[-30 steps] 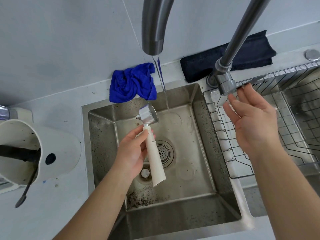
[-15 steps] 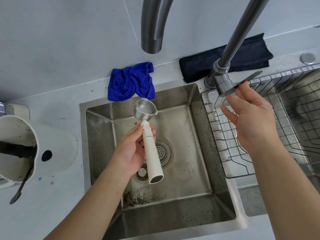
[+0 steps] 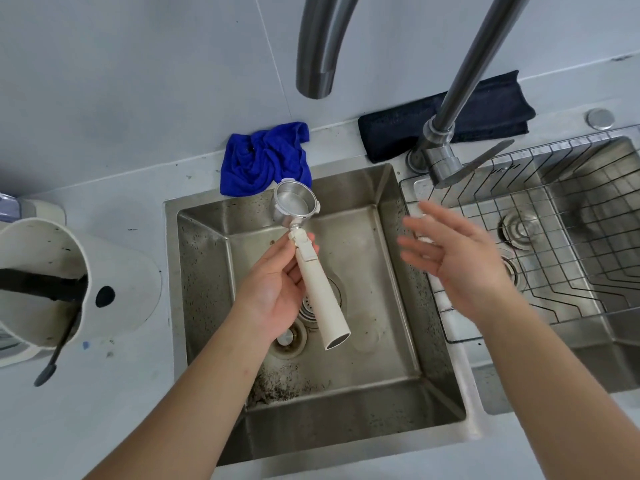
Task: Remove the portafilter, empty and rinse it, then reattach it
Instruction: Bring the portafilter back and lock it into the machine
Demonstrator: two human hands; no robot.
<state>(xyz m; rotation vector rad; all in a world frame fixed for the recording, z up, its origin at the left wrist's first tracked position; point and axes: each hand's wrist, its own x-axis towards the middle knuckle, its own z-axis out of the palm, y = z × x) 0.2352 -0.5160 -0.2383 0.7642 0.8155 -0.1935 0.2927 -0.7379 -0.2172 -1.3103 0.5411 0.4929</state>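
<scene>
The right hand (image 3: 460, 258), now spread and off the tap lever (image 3: 481, 161) above it, leaves water seemingly stopped; the left hand (image 3: 277, 289) grips the rinsed portafilter (image 3: 311, 258), ready for reattaching.

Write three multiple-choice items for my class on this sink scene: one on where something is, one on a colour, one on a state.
1. Where is the portafilter?
A. Held over the left sink basin
B. Lying in the wire rack
C. Standing on the counter

2. What colour is the crumpled cloth behind the basin?
A. Red
B. Bright blue
C. Yellow

3. What is the state of the faucet spout?
A. Running hard
B. Dripping into a cup
C. No water coming from it

Answers:
1. A, since the left hand grips its cream handle above the sink basin.
2. B, since the cloth on the counter edge is vivid blue, beside a darker folded cloth.
3. C, since no stream shows below the spout, and the right hand is open, off the lever.
</scene>
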